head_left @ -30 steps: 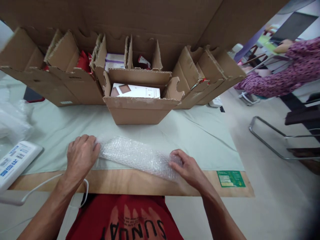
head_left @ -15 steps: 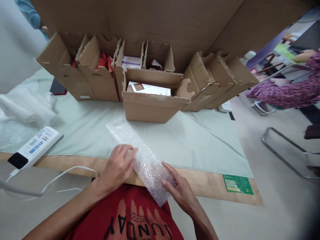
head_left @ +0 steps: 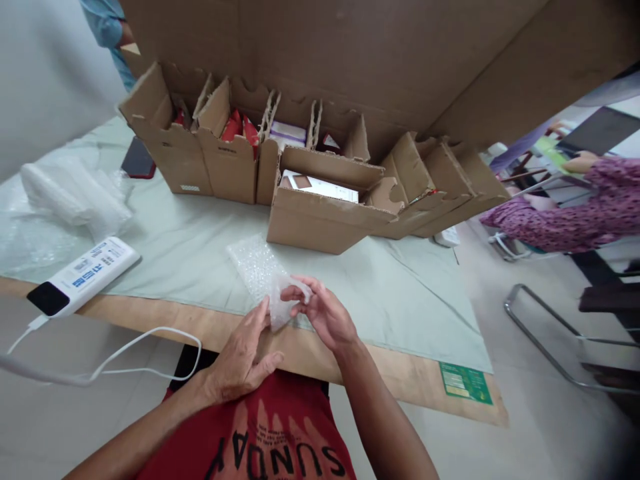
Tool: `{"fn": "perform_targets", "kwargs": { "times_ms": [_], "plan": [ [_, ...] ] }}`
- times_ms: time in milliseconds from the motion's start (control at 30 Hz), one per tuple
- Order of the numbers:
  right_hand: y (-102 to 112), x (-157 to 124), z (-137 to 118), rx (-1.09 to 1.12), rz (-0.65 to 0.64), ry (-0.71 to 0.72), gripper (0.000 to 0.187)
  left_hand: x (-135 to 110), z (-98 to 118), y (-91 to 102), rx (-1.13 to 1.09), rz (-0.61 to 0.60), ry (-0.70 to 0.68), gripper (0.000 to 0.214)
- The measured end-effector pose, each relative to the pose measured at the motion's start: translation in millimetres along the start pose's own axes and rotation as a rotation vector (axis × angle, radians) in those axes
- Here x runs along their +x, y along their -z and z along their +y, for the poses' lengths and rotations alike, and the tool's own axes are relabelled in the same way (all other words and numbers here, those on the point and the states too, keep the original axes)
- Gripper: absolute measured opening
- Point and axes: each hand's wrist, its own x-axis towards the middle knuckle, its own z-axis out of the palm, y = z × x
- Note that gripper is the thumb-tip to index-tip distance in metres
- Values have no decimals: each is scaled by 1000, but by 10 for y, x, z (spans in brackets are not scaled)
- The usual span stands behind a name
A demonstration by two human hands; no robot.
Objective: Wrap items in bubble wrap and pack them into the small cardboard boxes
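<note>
Bubble wrap is clamped in the right grip near the table's front edge, the left grip parted; a white carton is held in the front cardboard box.

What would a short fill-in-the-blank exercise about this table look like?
1. The right hand holds one end of a sheet of ____ wrap.
2. The slim white box sits in a container made of ____.
3. The person's shirt is ____ with dark lettering.
4. The label at the table's front edge is mostly ____.

Missing words: bubble; cardboard; red; green.
</note>
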Motion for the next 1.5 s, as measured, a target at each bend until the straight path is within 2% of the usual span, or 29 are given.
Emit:
{"fn": "perform_targets", "kwargs": {
  "times_ms": [67,167,267,367,467,533,600,667,733,800,867,967,1033,1200,1267,1367,1500],
  "plan": [
    [3,215,76,2,18,-63,49,-52,-15,-54,14,69,-23,88],
    [27,345,153,-73,40,-110,52,-47,-19,-73,58,103,-45,73],
    [14,338,163,-160,28,-107,67,7,-10,-65,109,121,-75,47],
    [-25,314,156,-204,58,-101,77,50,6,-60,159,145,-30,34],
    [-23,264,131,-299,43,-28,67,68,22,-40,230,144,31,28],
    [28,191,88,-500,2,113,50,77,30,-19,257,147,45,26],
    [115,95,43,-816,-86,296,39,87,35,1,268,142,41,25],
    [216,4,32,-1162,-210,430,44,100,38,15,283,129,30,24],
    [302,-61,79,-1446,-297,493,52,111,42,24,304,113,23,24],
    [350,-94,169,-1628,-296,551,52,113,49,32,321,98,27,23],
    [350,-107,261,-1717,-258,652,44,101,64,45,340,99,34,21],
    [265,-148,330,-1753,-229,783,36,48,97,82,407,143,-9,25],
    [176,-208,326,-1740,-243,795,35,-6,116,110,466,156,-74,32],
    [41,-358,301,-1552,-301,717,27,-148,102,138,485,156,-155,22],
    [63,-367,319,-1428,-275,669,28,-186,82,134,467,189,-135,19],
    [129,-332,365,-1264,-220,581,43,-214,58,135,425,214,-89,14],
    [136,-266,411,-1126,-104,462,31,-210,29,160,301,233,-31,16]
  ]
}}
